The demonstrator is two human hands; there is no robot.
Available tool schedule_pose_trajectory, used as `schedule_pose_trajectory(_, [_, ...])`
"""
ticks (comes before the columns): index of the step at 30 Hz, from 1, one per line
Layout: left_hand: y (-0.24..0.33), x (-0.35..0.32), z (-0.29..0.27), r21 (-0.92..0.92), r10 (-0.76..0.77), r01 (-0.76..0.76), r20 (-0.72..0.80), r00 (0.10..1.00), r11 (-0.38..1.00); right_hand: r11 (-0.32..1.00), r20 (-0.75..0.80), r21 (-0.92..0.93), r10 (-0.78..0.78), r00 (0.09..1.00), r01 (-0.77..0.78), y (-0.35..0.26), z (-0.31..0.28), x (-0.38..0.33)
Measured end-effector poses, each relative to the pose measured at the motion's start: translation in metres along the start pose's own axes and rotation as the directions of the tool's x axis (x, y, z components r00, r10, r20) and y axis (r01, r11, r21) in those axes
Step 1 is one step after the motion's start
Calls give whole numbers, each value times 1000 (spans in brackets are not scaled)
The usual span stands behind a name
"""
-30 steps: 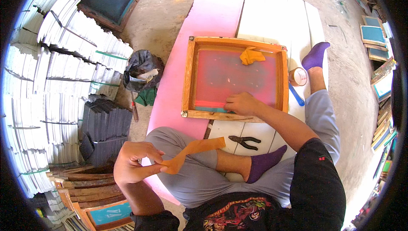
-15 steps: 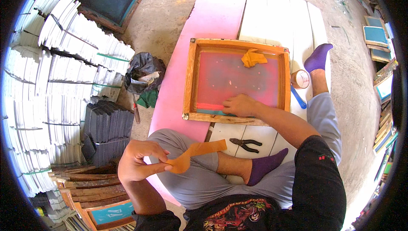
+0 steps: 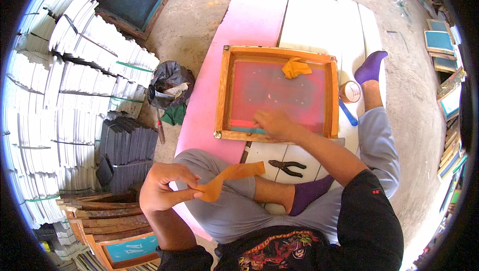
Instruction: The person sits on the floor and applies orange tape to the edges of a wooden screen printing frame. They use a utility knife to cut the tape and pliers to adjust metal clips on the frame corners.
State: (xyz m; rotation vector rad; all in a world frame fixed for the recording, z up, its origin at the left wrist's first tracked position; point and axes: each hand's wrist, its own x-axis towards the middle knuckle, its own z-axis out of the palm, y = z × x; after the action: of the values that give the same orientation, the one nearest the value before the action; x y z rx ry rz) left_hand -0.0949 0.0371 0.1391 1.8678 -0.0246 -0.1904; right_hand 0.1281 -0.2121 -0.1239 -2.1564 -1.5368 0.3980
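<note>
My left hand (image 3: 167, 188) pinches one end of a strip of brown tape (image 3: 227, 174), which curls out to the right over my leg. A wooden-framed screen printing screen (image 3: 279, 139) lies on the boards in front of me. Its mesh is red-pink and grey, with a teal band along the near side. My right hand (image 3: 273, 125) is over the near part of the mesh, its fingers smeared by motion. A crumpled piece of brown tape (image 3: 296, 68) rests on the mesh near the far edge.
Pliers (image 3: 286, 167) lie between the screen and my socked foot (image 3: 310, 196). A round tub (image 3: 350, 92) and a blue-handled tool (image 3: 348, 114) sit right of the frame. Left are a black plastic bag (image 3: 170, 81), a screwdriver (image 3: 160, 128) and stacked bundles (image 3: 85, 91).
My right hand has shifted slightly left along the near side of the screen. My left hand still holds the tape strip in nearly the same place.
</note>
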Motion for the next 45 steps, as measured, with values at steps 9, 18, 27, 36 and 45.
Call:
schedule_pose_trajectory(9, [23, -12, 7, 37, 80, -80, 20, 997, 996, 955, -48, 276, 123, 991, -105, -94, 24, 8])
schedule_pose_trajectory(18, [38, -20, 18, 92, 127, -130, 44, 991, 987, 882, -60, 389, 311, 949, -265, -98, 38, -34])
schedule_pose_trajectory(27, [63, -11, 10, 222, 134, -154, 106, 985, 963, 470, -58, 880, -45, 997, 72, -130, -7, -46])
schedule_pose_trajectory(36, [130, 7, -6, 260, 154, -180, 117, 981, 949, 617, 30, 787, -26, 999, -8, -149, -39, -55])
schedule_pose_trajectory(45, [137, 5, -29, 177, 47, -23, -131, 990, 984, 659, 44, 704, 334, 941, -267, -110, -75, -134])
